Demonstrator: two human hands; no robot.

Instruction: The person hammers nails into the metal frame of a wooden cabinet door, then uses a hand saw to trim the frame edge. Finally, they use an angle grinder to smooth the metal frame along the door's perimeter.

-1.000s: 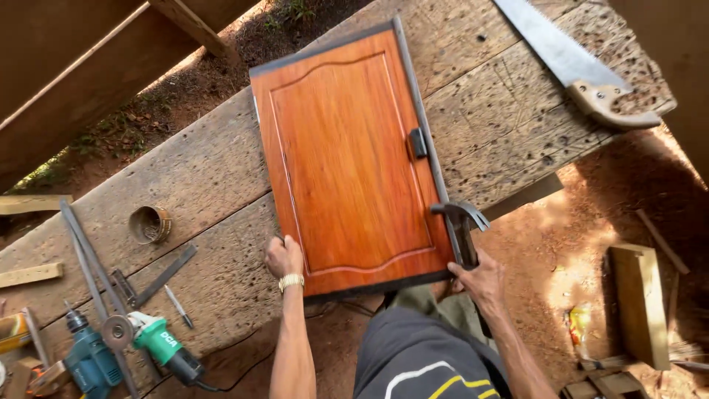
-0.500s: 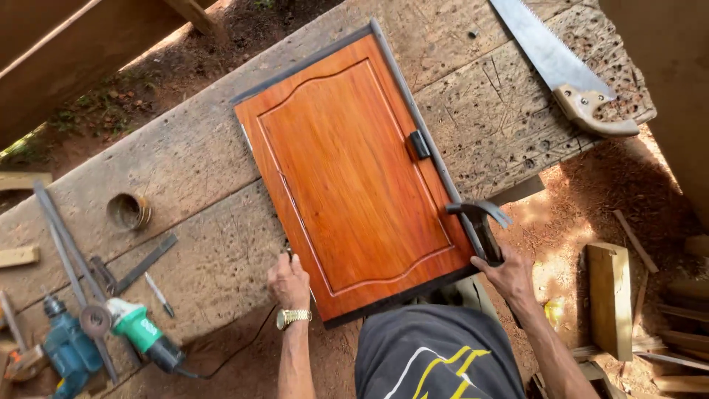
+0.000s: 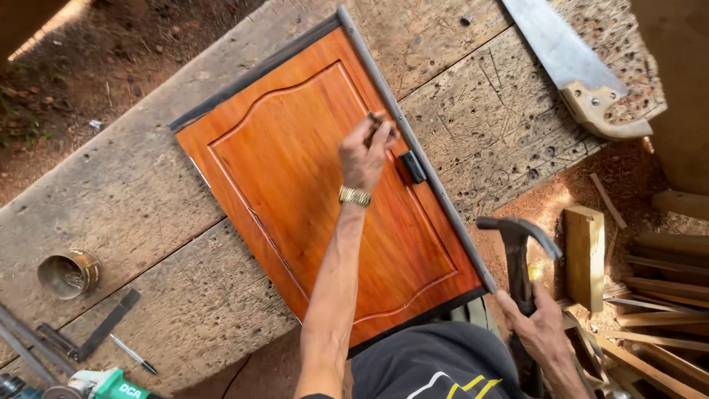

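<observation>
An orange wooden cabinet door [image 3: 295,199] with a raised panel lies flat on a rough plank workbench [image 3: 148,199]. A grey strip [image 3: 436,199] runs along its right edge, with a black hinge [image 3: 413,166] on it. My left hand [image 3: 364,154], a gold watch on its wrist, reaches over the door and pinches a small dark piece [image 3: 375,118] against the edge just above the hinge. My right hand [image 3: 538,331] holds a claw hammer [image 3: 517,235] by its handle, head up, off the bench's near right corner and apart from the door.
A handsaw [image 3: 576,66] lies at the bench's far right. A small tin [image 3: 70,273], a metal square [image 3: 92,336], a pen [image 3: 133,355] and a green power tool [image 3: 111,386] sit at the left. Wood offcuts [image 3: 587,255] are piled on the ground at right.
My left hand left the door's near edge and reached up to the right edge by the hinge, now pinching a small piece. The hammer moved off the door's corner to the right.
</observation>
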